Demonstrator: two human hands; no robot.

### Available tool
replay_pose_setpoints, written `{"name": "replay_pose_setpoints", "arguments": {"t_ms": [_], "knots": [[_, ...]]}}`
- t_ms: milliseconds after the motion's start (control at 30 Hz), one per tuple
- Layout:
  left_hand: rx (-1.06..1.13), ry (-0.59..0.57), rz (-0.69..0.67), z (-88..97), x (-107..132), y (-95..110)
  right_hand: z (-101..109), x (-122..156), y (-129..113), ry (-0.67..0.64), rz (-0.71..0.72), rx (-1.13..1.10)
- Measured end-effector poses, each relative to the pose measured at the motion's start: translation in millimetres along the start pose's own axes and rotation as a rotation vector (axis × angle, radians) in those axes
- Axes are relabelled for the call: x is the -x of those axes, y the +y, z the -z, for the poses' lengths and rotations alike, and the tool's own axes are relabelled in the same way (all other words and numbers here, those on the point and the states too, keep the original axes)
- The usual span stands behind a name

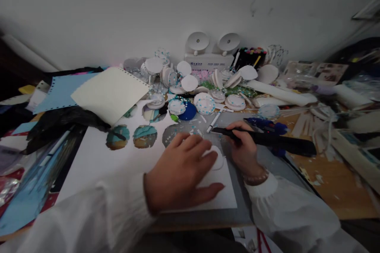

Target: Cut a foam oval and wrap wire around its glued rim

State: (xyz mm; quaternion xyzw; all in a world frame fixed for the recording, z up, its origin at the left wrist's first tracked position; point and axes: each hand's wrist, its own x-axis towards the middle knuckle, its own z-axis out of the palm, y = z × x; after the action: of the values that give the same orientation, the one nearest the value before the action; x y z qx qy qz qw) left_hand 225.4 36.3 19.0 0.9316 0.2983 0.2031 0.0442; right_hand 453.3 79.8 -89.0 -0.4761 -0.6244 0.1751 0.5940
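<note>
My left hand [185, 168] lies over a large white sheet [97, 174], its fingers spread and slightly blurred. Round holes are cut along the sheet's upper part, and the grey mat shows through one of them. Just beyond my left fingertips is a white round piece [217, 159], partly covered by the hand. My right hand [244, 146] is closed around a black utility knife [230, 132], whose dark tip points left. A beaded bracelet circles my right wrist. Near the knife tip lies a white pen [214, 120].
White discs with blue and white beads [205, 103] are heaped along the back, before a twin-headed emergency light [209, 60]. A blue glue gun [267, 125] lies right of the grey mat [242, 201]. Cream paper [111, 93] and a black bag [68, 124] are at left.
</note>
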Motion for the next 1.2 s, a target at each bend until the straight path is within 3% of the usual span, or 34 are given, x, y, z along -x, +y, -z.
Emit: {"name": "replay_pose_setpoints", "arguments": {"t_ms": [100,200,267,500,800,1200], "knots": [[0.042,0.014,0.094,-35.0,-20.0,-21.9,-1.8,-3.8,-6.6,0.053,-0.036,-0.032],[0.094,-0.012,0.132,-65.1,-16.0,-31.4,-3.2,-7.1,-11.2,0.083,-0.090,-0.058],[0.139,-0.049,0.119,-73.1,-11.7,-32.8,-4.5,-8.7,-13.2,0.096,-0.138,-0.078],[0.231,-0.150,0.166,-67.6,-15.0,-33.1,-11.4,-13.0,-16.4,0.119,-0.302,-0.162],[0.332,-0.121,0.261,-66.5,-22.6,-32.5,-11.9,-13.1,-27.5,0.118,-0.413,-0.207],[0.374,-0.140,0.321,-72.0,-24.4,-36.7,-13.2,-14.5,-22.5,0.112,-0.457,-0.261]]}}
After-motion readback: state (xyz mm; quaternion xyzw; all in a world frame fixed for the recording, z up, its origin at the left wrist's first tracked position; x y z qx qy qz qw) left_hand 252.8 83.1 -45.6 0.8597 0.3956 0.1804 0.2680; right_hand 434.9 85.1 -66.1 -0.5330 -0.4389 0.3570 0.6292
